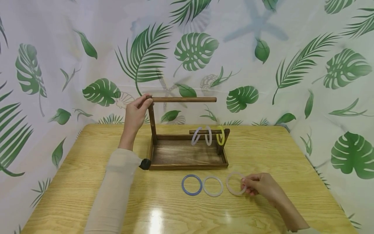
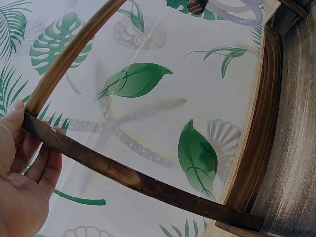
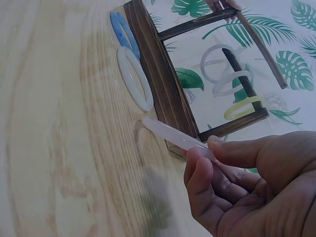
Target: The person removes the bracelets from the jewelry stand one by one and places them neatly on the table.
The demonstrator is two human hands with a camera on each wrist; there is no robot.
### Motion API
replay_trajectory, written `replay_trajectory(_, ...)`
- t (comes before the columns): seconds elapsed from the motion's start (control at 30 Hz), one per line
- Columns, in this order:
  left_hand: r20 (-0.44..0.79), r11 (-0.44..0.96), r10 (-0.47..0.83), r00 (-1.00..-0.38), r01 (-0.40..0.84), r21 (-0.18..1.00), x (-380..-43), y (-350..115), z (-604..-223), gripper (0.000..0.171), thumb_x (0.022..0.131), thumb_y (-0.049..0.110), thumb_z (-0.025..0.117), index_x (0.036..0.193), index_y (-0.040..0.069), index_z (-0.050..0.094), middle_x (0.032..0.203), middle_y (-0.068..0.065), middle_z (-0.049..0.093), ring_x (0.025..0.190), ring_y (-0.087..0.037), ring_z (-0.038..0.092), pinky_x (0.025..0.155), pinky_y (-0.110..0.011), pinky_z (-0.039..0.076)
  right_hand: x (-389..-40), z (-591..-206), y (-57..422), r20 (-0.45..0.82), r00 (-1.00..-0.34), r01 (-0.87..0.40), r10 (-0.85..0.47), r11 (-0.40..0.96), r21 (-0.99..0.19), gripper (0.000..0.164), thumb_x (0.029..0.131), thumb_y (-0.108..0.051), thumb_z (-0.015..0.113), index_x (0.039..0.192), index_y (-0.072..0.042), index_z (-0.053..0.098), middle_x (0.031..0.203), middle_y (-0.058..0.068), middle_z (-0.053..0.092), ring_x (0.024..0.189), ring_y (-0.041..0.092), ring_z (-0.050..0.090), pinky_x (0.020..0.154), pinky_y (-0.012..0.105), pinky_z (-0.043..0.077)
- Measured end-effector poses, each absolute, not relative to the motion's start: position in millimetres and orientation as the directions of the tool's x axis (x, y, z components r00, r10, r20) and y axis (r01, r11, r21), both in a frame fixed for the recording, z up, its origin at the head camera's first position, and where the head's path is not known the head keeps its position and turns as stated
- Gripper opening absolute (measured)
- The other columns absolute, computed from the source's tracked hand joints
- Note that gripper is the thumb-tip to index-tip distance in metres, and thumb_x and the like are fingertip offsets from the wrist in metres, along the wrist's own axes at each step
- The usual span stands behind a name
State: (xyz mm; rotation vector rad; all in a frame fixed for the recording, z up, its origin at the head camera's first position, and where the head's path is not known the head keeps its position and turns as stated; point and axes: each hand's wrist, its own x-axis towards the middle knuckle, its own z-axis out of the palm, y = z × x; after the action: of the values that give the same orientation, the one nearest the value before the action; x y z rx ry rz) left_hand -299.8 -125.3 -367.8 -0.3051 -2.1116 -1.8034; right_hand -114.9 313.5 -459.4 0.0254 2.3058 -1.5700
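Observation:
My left hand grips the top of the tall post of a dark wooden bangle stand, where the long upper bar joins it. Between thumb and fingertips, my right hand pinches a pale pinkish bangle by its right side. That bangle is tilted over the table, in front of the stand's right corner. On the stand's short lower bar hang a lavender bangle, a whitish bangle and a yellow bangle.
A blue bangle and a white bangle lie side by side on the wooden table, in front of the stand. Behind the table hangs a leaf-patterned cloth. The long upper bar has a free right end.

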Motion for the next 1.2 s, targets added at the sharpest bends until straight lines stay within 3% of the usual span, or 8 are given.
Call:
replay_trajectory(0.37,0.405,0.161,-0.071,-0.911,0.391,0.906,-302.5,-126.5,-371.6,0.039,0.104,0.028,0.066,0.133,0.002,0.069,0.12,-0.02,0.073,0.112,-0.022,0.07,0.103,-0.031,0.05,-114.9,-465.8,312.6,-0.302,-0.937,0.222,-0.176,0.369,-0.903,0.035,0.103,-0.016,0.065,0.109,0.018,0.069,0.089,0.014,0.074,0.074,0.018,0.07,0.067,0.03,0.061)
replay_trajectory(0.57,0.393,0.146,-0.073,-0.916,0.38,0.913,-303.4,-126.7,-372.2,0.038,0.104,0.026,0.065,0.133,0.002,0.069,0.121,-0.02,0.072,0.113,-0.026,0.069,0.103,-0.031,0.051,-113.4,-468.5,308.1,-0.312,-0.938,0.239,-0.15,0.371,-0.897,0.031,0.104,-0.011,0.063,0.108,0.019,0.069,0.087,0.016,0.074,0.073,0.021,0.071,0.066,0.031,0.062)
replay_trajectory(0.73,0.399,0.15,-0.07,-0.914,0.386,0.91,-303.6,-126.4,-372.1,0.038,0.105,0.023,0.064,0.135,0.0,0.067,0.121,-0.021,0.072,0.115,-0.031,0.068,0.102,-0.036,0.051,-111.4,-470.9,302.9,-0.305,-0.947,0.239,-0.097,0.42,-0.875,0.027,0.104,-0.007,0.061,0.106,0.018,0.07,0.084,0.015,0.073,0.071,0.023,0.071,0.064,0.032,0.061)
replay_trajectory(1.2,0.406,0.16,-0.066,-0.911,0.392,0.906,-304.5,-125.8,-372.8,0.037,0.105,0.025,0.064,0.134,0.001,0.068,0.12,-0.02,0.073,0.113,-0.029,0.068,0.101,-0.033,0.052,-110.7,-477.1,297.2,-0.24,-0.971,0.189,-0.01,0.583,-0.79,0.028,0.102,-0.012,0.066,0.107,0.015,0.073,0.076,0.007,0.07,0.067,0.021,0.067,0.058,0.029,0.059)
